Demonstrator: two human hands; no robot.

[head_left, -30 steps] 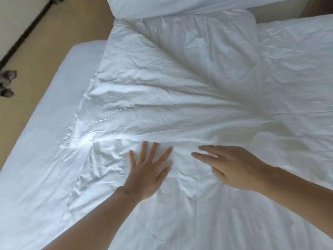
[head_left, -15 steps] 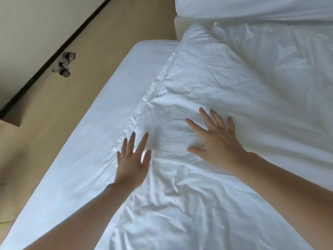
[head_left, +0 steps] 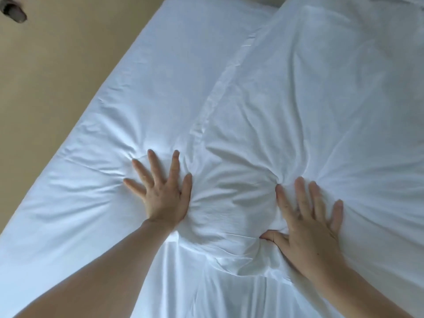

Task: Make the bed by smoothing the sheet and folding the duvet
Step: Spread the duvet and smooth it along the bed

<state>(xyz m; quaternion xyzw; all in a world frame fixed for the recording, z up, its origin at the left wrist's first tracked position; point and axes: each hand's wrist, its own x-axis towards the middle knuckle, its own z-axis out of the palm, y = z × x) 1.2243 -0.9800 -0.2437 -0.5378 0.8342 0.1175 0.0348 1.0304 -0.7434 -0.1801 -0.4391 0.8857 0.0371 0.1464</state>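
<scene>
Head view: both hands, fingers spread flat and holding nothing, now press deep into the white duvet (head_left: 298, 111) at lower centre, the left hand (head_left: 164, 193) near its edge beside the sheet (head_left: 160, 72), the right hand (head_left: 309, 228) further in. Half a second ago they rested lightly and closer together; creases now radiate from each palm, suggesting flattening is under way while folding remains undone.

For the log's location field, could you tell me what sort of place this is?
Most likely a bedroom: a bed with a fitted white sheet, a crumpled white duvet pressed flat by both hands, and tan floor alongside.
</scene>
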